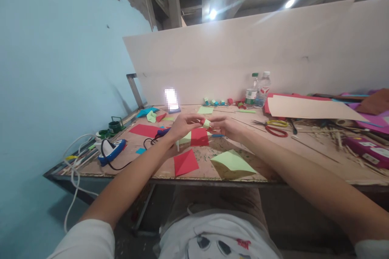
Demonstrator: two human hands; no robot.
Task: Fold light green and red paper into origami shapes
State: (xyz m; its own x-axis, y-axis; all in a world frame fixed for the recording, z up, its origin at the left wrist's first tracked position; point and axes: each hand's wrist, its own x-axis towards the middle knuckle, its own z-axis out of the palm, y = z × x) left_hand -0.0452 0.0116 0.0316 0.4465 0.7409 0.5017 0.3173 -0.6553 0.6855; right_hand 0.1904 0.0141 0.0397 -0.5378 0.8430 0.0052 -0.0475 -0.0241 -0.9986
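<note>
Above the middle of the table, a small folded paper piece (206, 123) in red and light green is pinched between my two hands. My left hand (185, 124) grips its left side with thumb and fingertips. On its right side, the fingers of my right hand (227, 127) close on it. Beneath them lie a red paper square (199, 137) and a blue strip-like object (217, 135). Closer to the front edge are a creased red paper (186, 162) and a creased light green paper (233, 161).
Yellow-and-red-handled scissors (275, 127) lie right of my hands. Small folded paper cubes (214, 102) line the back, near two plastic bottles (251, 95). A lit phone (172, 99) stands back left. A blue power strip (112, 151) with cables sits left; stacked paper sheets (313, 107) lie right.
</note>
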